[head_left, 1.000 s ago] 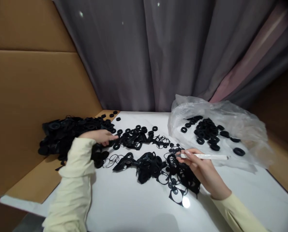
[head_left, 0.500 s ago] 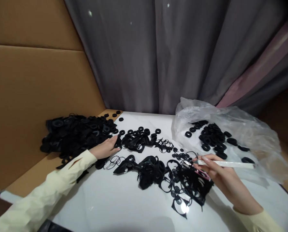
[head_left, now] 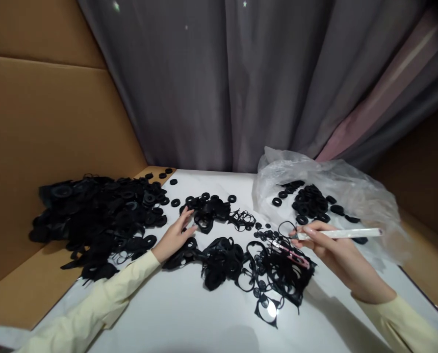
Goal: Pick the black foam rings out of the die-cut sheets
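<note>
My left hand [head_left: 176,233] is at the left end of a heap of black rubber rings and scraps [head_left: 215,210]. Its thumb and fingers are apart, with the fingertips at the heap's edge. My right hand [head_left: 327,240] grips a slim white pen-like tool [head_left: 354,233], its tip pointing left. A thin black loop [head_left: 287,228] is at that tip; whether it hangs from it I cannot tell. Below lie pink-handled scissors [head_left: 298,259] on a tangle of black cut scraps [head_left: 285,277]. Another heap of black rubber pieces [head_left: 222,262] lies between the hands.
A large pile of black rubber rings [head_left: 101,211] lies at left against a cardboard wall [head_left: 38,122]. At right, a clear plastic bag [head_left: 366,189] has black rings [head_left: 310,201] on it. A grey curtain [head_left: 178,88] hangs behind the white table [head_left: 160,314].
My left hand has moved right, from the large left pile to the middle heap. My right hand keeps the white tool, lifted slightly off the scissors. The view has shifted a little.
</note>
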A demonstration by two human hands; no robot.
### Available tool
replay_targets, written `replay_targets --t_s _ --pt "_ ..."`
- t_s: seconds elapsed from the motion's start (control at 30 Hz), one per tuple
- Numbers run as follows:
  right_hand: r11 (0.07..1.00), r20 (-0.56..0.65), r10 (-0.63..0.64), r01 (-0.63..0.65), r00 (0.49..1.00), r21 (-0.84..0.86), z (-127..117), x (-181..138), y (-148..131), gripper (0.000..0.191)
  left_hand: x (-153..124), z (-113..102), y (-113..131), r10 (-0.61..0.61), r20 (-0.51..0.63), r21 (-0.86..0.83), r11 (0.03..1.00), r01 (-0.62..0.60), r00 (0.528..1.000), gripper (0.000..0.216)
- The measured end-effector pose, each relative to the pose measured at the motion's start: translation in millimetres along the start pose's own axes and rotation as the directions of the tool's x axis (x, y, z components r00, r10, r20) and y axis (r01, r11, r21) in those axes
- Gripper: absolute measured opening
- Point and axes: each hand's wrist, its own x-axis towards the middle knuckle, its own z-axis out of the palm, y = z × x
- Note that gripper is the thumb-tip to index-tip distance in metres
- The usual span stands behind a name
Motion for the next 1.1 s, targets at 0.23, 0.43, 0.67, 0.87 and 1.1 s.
replay_targets --t_s 0.23,0.43,0.67,0.87,1.1 --pt "0.994 -0.001 -0.112 0.112 0.994 0.007 5 -6 -22 0.014 0 -7 30 -0.004 0.052 0.313 0.950 -0.012 0.999 0.057" --pt "0.993 0.069 -0.096 0.090 0.993 0.080 13 -1 -29 0.013 -18 -26 107 0.196 0.073 0.639 0.744 -0.197 0.978 0.039" --pt "0.970 0.093 0.008 0.015 0.996 -0.241 16 8 -30 0.022 -19 18 151 0.496 0.355 0.357 0.712 -0.605 0.793 0.048" --pt "0.750 0.144 0.059 0.051 0.988 -0.659 -5 15 -9 0.026 -20 9 129 0.470 0.480 0.296 0.708 -0.641 0.741 0.036" --pt "0.510 0.301 -0.088 0.303 0.949 -0.805 2 12 -5 0.022 -10 35 136 0.530 0.364 0.324 0.698 -0.638 0.766 0.032"
